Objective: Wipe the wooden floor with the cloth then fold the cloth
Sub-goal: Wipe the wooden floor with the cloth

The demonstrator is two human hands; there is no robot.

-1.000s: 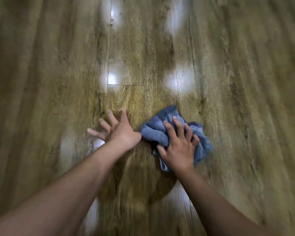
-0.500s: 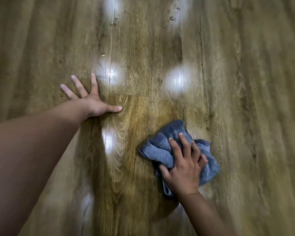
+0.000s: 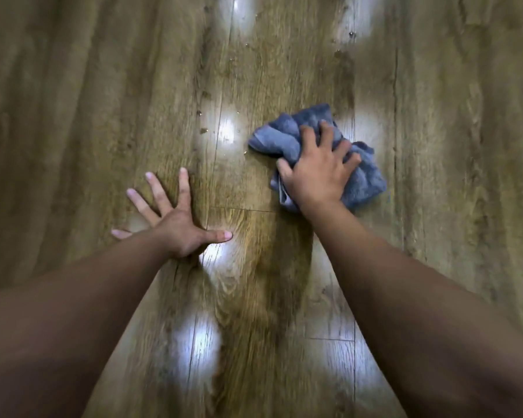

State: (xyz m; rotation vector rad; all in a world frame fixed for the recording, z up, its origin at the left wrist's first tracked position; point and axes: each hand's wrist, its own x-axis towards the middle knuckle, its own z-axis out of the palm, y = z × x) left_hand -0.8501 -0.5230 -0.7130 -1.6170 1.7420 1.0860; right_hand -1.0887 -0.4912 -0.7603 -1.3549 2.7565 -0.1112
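Note:
A crumpled blue-grey cloth (image 3: 287, 137) lies bunched on the wooden floor (image 3: 435, 146), right of centre. My right hand (image 3: 317, 170) sits on top of the cloth, its fingers curled into the folds and its thumb hooked round the near left edge. My left hand (image 3: 175, 221) is planted flat on the floor to the left, with fingers spread wide and straight. It holds nothing and is well apart from the cloth.
Small water droplets (image 3: 206, 129) dot the boards left of the cloth, and more droplets (image 3: 351, 34) lie farther away. Bright light reflections (image 3: 228, 131) shine on the planks. A plank seam (image 3: 239, 209) runs between my hands.
My right hand has pushed the cloth forward, away from me. My left hand has shifted to a new spot on the floor, still flat and spread.

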